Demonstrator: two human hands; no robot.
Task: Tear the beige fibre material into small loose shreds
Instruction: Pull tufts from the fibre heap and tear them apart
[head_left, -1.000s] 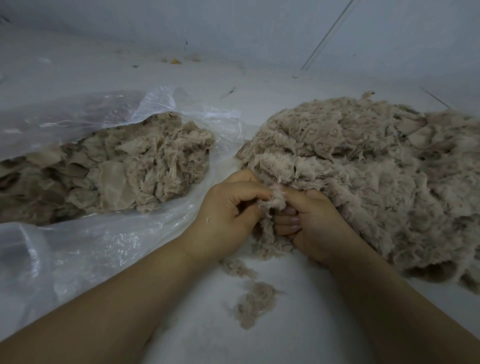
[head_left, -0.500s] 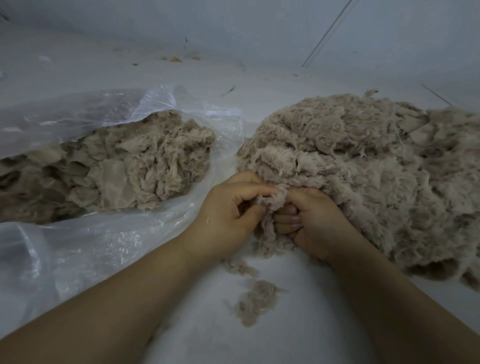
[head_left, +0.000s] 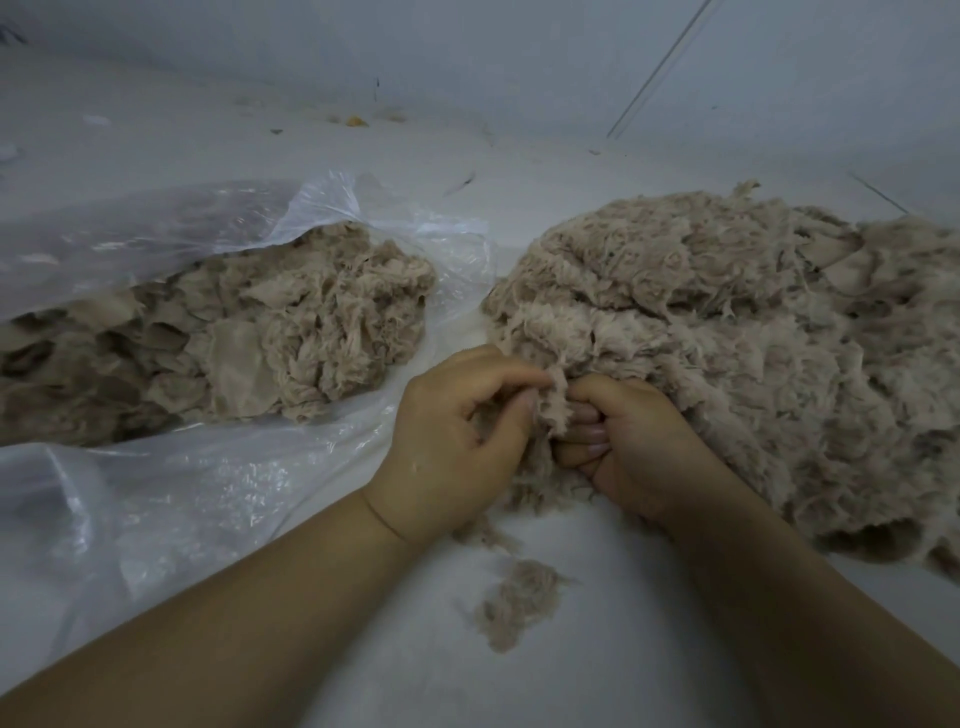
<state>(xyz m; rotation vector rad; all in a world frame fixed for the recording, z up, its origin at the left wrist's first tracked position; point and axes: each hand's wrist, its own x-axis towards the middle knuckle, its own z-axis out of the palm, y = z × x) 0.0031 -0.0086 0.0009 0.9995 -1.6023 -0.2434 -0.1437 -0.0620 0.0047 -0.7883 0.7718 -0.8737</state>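
**Both hands pinch one beige tuft at the edge of the heap**

The person's left hand (head_left: 457, 441) and right hand (head_left: 631, 447) meet knuckle to knuckle at the near edge of a large heap of fluffy beige fibre shreds (head_left: 727, 353) that spreads over the right side of the pale grey-white floor (head_left: 597, 665). Between them stands a small tuft of beige fibre (head_left: 557, 402). The left thumb and forefinger are curled in and pinch its left side; the right hand's fingers are folded tight into the palm, gripping the same tuft from the right, with more fibre bunched under both hands.

To the left lies a crumpled clear plastic bag (head_left: 208, 493), its mouth open toward the hands. Inside it sits a mass of coarser beige fibre (head_left: 249, 343), with flat sheet-like pieces among the strands. The left wrist lies just beside the bag's edge.

On the bare floor between the forearms rests a small loose clump of shredded fibre (head_left: 517, 597), apart from the heap. A tiny orange scrap (head_left: 357, 122) lies far back near the wall (head_left: 467, 47).
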